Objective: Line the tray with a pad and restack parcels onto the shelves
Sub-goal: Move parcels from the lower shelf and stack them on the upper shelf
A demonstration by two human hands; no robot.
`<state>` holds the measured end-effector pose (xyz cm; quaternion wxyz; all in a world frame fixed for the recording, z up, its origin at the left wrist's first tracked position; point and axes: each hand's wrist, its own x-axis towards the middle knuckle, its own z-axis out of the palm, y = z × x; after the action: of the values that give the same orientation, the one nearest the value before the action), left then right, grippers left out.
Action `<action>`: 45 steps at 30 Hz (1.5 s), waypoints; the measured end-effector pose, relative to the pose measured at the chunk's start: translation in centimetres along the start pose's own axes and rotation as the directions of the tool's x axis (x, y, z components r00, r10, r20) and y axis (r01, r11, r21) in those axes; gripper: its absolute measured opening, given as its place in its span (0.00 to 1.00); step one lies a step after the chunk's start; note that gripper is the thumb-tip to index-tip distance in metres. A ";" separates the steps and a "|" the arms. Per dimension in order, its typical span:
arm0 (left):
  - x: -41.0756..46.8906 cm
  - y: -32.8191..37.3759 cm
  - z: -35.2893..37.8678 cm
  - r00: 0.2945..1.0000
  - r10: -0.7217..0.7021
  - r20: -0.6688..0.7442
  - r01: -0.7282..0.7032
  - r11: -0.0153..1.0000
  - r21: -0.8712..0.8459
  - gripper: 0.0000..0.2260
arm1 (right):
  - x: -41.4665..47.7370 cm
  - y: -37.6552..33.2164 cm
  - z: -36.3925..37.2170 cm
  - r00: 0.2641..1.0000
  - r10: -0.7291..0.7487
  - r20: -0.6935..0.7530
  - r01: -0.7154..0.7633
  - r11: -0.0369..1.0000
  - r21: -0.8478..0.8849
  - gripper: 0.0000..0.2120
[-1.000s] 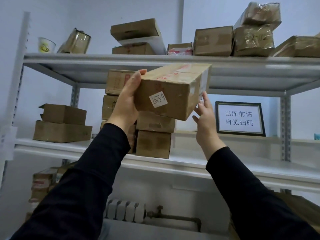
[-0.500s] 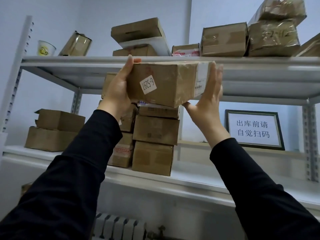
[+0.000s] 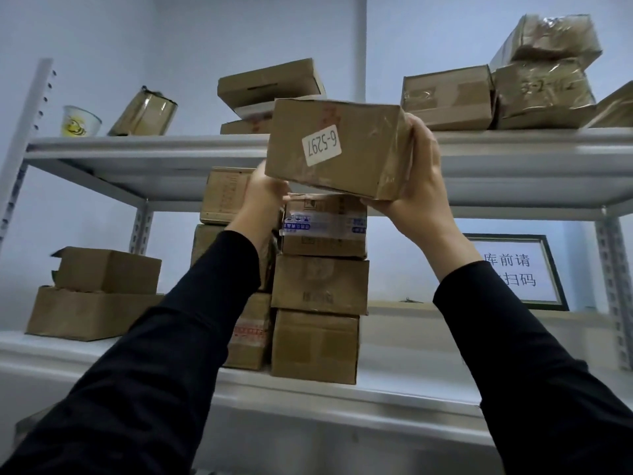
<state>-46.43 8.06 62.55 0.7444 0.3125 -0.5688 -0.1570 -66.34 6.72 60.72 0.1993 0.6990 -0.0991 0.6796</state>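
I hold a brown cardboard parcel [image 3: 337, 147] with a white sticker reading 6-5297 up in front of the top shelf [image 3: 144, 156]. My left hand [image 3: 263, 197] grips its lower left corner from below. My right hand [image 3: 416, 176] clasps its right end. The parcel is tilted, its top at the level of the top shelf's edge. Right below it, on the middle shelf [image 3: 411, 382], stand two tall stacks of parcels [image 3: 320, 286]. No tray or pad is in view.
The top shelf carries a paper cup [image 3: 80, 121], a leaning taped parcel [image 3: 144, 113], stacked boxes [image 3: 270, 85] behind the held one and taped parcels [image 3: 541, 87] at right. Two boxes [image 3: 96, 293] sit at middle-shelf left; a framed sign [image 3: 520, 272] stands at right.
Both hands have lifted the parcel from in front of the stack up to the top shelf's edge. My left hand slid under its lower corner; the right hand closed around its right end.
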 end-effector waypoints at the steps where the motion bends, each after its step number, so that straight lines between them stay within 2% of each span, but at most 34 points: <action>1: 0.8 -1.0 0.6 1.000 0.012 0.002 -0.012 0.972 0.236 0.10 | 0.1 0.0 0.1 1.000 -0.006 0.011 0.006 1.000 -0.003 0.45; 3: 2.2 -3.5 1.6 0.982 0.141 0.126 -0.189 0.753 0.630 0.13 | 0.2 0.1 0.3 0.999 -0.019 0.031 0.019 1.000 -0.006 0.45; 4: 2.6 -4.5 2.0 0.955 0.196 0.224 -0.298 0.636 0.712 0.14 | 0.3 0.2 0.4 0.999 -0.025 0.037 0.026 1.000 -0.015 0.45; 5: 3.2 -5.4 2.4 0.932 0.224 0.286 -0.363 0.583 0.727 0.15 | 0.3 0.4 0.4 0.999 -0.030 0.040 0.031 0.999 -0.031 0.45; 8: 3.8 -6.3 3.0 0.936 0.212 0.281 -0.350 0.639 0.685 0.16 | 0.3 0.7 0.4 0.998 -0.039 0.049 0.042 0.997 -0.065 0.45; 11: 3.3 -6.0 3.3 0.945 0.182 0.272 -0.318 0.710 0.628 0.10 | 0.2 0.9 0.0 0.997 -0.049 0.062 0.052 0.997 -0.058 0.45; 14: 3.0 -6.2 3.7 0.943 0.203 0.262 -0.327 0.698 0.637 0.05 | 0.2 0.8 0.0 0.994 -0.090 0.064 0.094 0.994 -0.058 0.43; 16: 3.2 -6.3 3.8 0.922 0.264 0.282 -0.385 0.691 0.612 0.11 | 0.3 0.8 0.0 0.990 -0.125 0.059 0.129 0.989 -0.069 0.42; 18: 2.8 -6.0 3.7 0.902 0.322 0.287 -0.429 0.736 0.524 0.24 | 0.4 0.9 -0.3 0.992 -0.112 0.054 0.116 0.990 -0.076 0.42; 20: 2.5 -5.8 3.5 0.898 0.357 0.259 -0.439 0.776 0.452 0.31 | 0.8 0.8 -0.8 0.996 -0.068 0.058 0.072 0.994 -0.084 0.45; 24: 2.0 -5.4 3.2 0.884 0.384 0.267 -0.467 0.755 0.460 0.31 | 1.9 1.1 -1.0 0.995 0.051 0.086 -0.049 0.999 -0.023 0.51; 27: 2.0 -5.0 3.2 0.905 0.371 0.207 -0.424 0.751 0.507 0.34 | 2.6 1.3 -1.3 0.988 0.123 0.093 -0.130 0.989 0.072 0.51; 31: 2.0 -4.9 3.4 0.937 0.313 0.156 -0.347 0.775 0.528 0.27 | 2.8 1.4 -1.6 0.976 0.195 0.095 -0.208 0.965 0.162 0.50; 34: 2.2 -5.7 3.2 0.917 0.357 0.177 -0.394 0.753 0.526 0.33 | 2.4 1.5 -1.3 0.972 0.206 0.116 -0.222 0.964 0.148 0.51; 36: 2.0 -5.9 3.0 0.920 0.359 0.156 -0.388 0.788 0.478 0.36 | 2.1 1.3 -1.5 0.972 0.196 0.126 -0.210 0.972 0.104 0.50; 38: 1.8 -5.9 2.9 0.922 0.356 0.151 -0.384 0.797 0.466 0.36 | 2.0 1.1 -2.0 0.971 0.194 0.139 -0.207 0.974 0.088 0.49; 41: 1.5 -5.4 2.8 0.909 0.370 0.193 -0.415 0.758 0.503 0.38 | 2.4 0.8 -2.4 0.971 0.176 0.163 -0.192 0.977 0.091 0.48; 45: 1.7 -5.4 2.7 0.935 0.290 0.205 -0.354 0.805 0.475 0.35 | 2.6 1.3 -1.1 0.963 0.198 0.183 -0.216 0.973 0.084 0.47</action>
<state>-47.83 2.18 60.80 0.6160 0.3850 -0.6789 0.1072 -67.71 6.33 63.50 0.0814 0.7508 -0.1533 0.6374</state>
